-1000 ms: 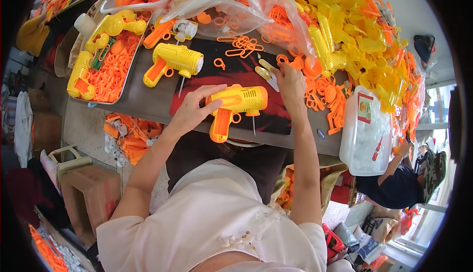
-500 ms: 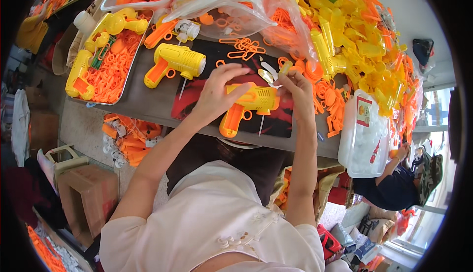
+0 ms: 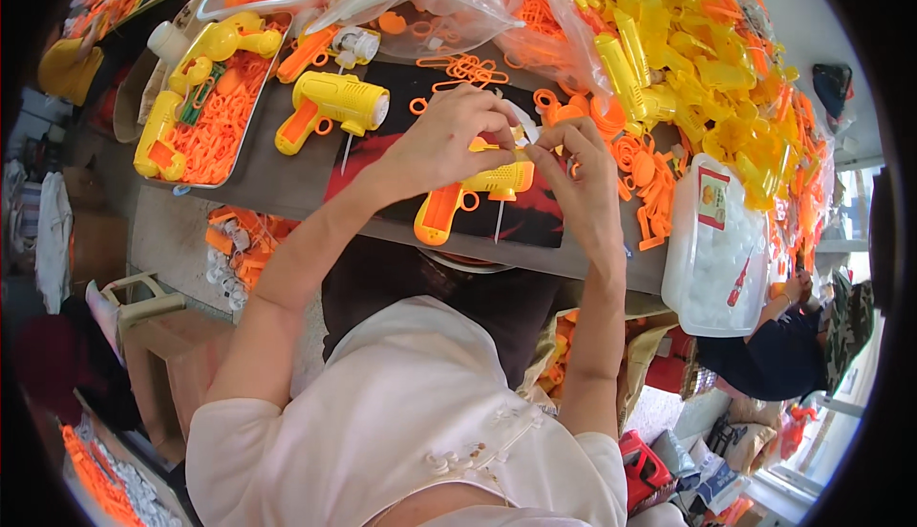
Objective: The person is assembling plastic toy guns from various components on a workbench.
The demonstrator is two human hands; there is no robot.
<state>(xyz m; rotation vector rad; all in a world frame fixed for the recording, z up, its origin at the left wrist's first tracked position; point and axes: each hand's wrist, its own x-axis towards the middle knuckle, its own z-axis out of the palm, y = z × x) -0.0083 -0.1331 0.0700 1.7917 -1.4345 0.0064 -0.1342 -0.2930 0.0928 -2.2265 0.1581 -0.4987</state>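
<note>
both forearms extended forward; left hand [image 3: 444, 140] and right hand [image 3: 578, 178] fingertips pinched together.

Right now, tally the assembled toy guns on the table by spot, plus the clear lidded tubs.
Toy gun under the hands: 1
Toy gun on the dark mat: 1
Toy guns in the parts tray: 2
Clear lidded tub: 1
Total: 5

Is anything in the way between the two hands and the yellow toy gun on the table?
Nothing visible. The left hand already rests on top of the yellow toy gun, and the right hand pinches at its front end. The second toy gun and the loose orange parts lie off to the sides.
</note>
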